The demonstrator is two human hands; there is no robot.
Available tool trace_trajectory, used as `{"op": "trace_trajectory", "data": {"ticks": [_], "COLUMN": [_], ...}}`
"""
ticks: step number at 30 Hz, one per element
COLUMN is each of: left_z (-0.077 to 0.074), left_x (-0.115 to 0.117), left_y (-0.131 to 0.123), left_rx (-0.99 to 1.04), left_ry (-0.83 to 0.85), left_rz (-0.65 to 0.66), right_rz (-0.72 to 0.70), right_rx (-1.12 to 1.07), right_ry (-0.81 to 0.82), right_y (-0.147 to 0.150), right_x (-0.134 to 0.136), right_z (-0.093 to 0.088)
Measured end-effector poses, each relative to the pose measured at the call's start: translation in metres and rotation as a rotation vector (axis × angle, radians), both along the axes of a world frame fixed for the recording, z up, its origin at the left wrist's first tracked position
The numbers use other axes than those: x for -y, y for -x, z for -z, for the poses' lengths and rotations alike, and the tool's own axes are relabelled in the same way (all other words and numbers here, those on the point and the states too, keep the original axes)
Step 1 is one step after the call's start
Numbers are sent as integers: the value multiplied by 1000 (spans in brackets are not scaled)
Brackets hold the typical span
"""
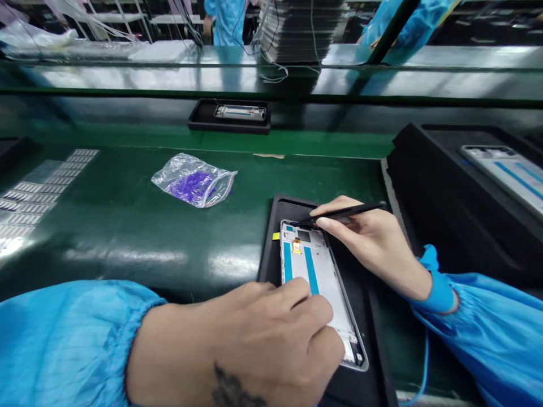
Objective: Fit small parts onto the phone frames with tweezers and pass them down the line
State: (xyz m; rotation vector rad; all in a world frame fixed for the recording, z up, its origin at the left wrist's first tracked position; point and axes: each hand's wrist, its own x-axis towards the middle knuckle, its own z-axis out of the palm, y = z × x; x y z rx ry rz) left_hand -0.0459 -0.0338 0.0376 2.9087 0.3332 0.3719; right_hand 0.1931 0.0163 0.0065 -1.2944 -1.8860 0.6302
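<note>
A silver, blue-striped phone frame (327,277) lies in a shallow black tray (356,294) on the glossy green bench (127,226). The right hand (373,243) grips a slim black pen-like tool (354,211), its tip apparently at the frame's upper end; the left hand (254,333) curls over the frame's lower part, and whether its hidden fingertips pinch anything I cannot tell. A clear plastic zip bag (180,165) contains small purple pieces (193,187). Behind, a small black tray (199,122) holds a metallic part (240,112); at right, a raised black tray (449,134) carries another silver frame (504,169).
</note>
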Motion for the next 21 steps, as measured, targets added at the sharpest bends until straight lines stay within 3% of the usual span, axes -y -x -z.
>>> {"op": "trace_trajectory", "data": {"ticks": [21], "left_z": [-4], "left_x": [1], "left_y": [0], "left_rx": [21], "left_ry": [-5], "left_rz": [-11], "right_rz": [7], "right_rx": [102], "right_ry": [-85], "right_y": [3], "right_x": [9], "right_z": [2]}}
